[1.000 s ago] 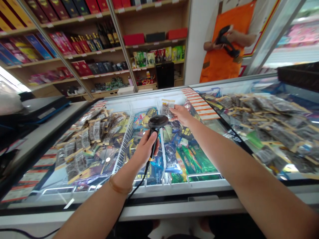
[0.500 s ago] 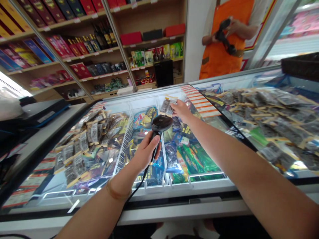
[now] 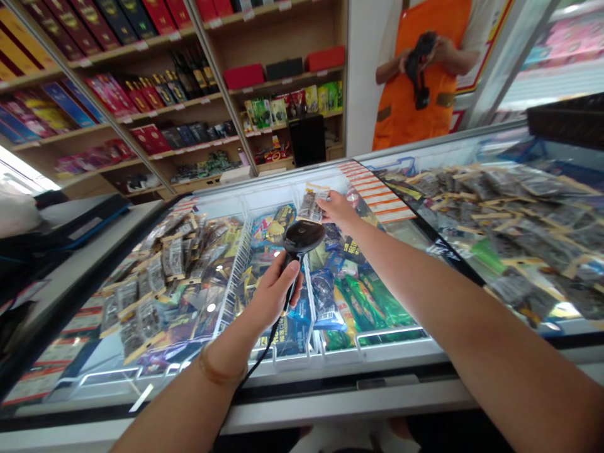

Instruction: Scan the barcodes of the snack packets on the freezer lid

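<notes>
Left hand [image 3: 271, 292] in close, fingers wrapped firmly round the grip of a black barcode scanner [image 3: 304, 236], thumb laid along the near side of the handle! The scanner's broad head tips up and away, and its dark cable [image 3: 262, 357] runs down past the wrist, where a thin bracelet [image 3: 218, 370] sits.

Over to the right hand [image 3: 338, 211]: it's closed in a pinch, thumb and fingertips gripping the right edge of a small see-through packet [image 3: 310, 204] with a tan strip along its top. That packet is held up over the chest freezer [image 3: 353, 402], just beyond the scanner head; their edges overlap from here, so whether they touch, I can't tell.

Below them, what a spread! Green packages [image 3: 365, 305] lie to the right, a blue package [image 3: 325, 299] next to them, and a white wire divider [image 3: 234, 270] slants along on the left. Tan-edged packets pile up on both sides, one heap [image 3: 163, 267] at left, a wider heap [image 3: 519, 211] at right, with orange-and-white price labels [image 3: 372, 189] laddered between the held packet and that right heap.

Across the freezer, a person in an orange apron [image 3: 413, 119] has both hands on a black device [image 3: 419, 63], beside shelves [image 3: 283, 38] carrying boxes and bottles.
</notes>
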Tool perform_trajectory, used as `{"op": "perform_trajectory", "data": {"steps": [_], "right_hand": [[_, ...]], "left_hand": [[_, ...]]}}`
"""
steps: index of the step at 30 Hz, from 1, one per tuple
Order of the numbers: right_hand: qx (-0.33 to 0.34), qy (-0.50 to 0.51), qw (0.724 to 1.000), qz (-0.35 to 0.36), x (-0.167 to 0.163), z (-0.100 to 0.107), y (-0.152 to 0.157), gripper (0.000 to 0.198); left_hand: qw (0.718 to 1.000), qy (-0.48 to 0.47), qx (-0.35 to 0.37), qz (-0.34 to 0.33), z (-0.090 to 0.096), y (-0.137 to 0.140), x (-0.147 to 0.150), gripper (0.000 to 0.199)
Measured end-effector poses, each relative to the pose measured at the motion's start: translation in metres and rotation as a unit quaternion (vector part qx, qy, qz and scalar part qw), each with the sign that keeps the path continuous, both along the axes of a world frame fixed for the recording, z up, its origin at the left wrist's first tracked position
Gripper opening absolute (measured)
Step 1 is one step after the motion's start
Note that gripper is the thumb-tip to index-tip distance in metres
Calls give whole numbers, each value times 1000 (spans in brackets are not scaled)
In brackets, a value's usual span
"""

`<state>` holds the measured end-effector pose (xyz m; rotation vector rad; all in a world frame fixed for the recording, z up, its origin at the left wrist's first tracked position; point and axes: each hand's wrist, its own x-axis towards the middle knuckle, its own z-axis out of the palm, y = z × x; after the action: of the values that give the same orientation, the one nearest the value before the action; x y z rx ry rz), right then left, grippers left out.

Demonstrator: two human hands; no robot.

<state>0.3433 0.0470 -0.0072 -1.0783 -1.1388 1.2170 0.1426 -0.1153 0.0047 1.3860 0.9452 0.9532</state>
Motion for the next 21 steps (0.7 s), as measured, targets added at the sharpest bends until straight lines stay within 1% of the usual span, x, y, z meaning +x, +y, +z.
{"op": "perform_trajectory", "data": {"steps": [4,10,16,19,21], "right_hand": [[6,3,1000,-1,0,0,0,33],[4,-17,1000,-7,0,1,-1,28],[8,-20,1000,1,0,-4,3,40],[35,-49,998,-5,2,-12,7,47],[51,-66,996,-24,3,-15,8,49]], "left_hand": [[1000,-2,1,-2,0,0,0,52],[1000,-7,6,-1,-1,1,0,50],[1000,-6,9,3,-2,1,1,53],[1000,8,21,19,-3,0,2,52],[998,22,37,40,-1,-2,1,52]]}}
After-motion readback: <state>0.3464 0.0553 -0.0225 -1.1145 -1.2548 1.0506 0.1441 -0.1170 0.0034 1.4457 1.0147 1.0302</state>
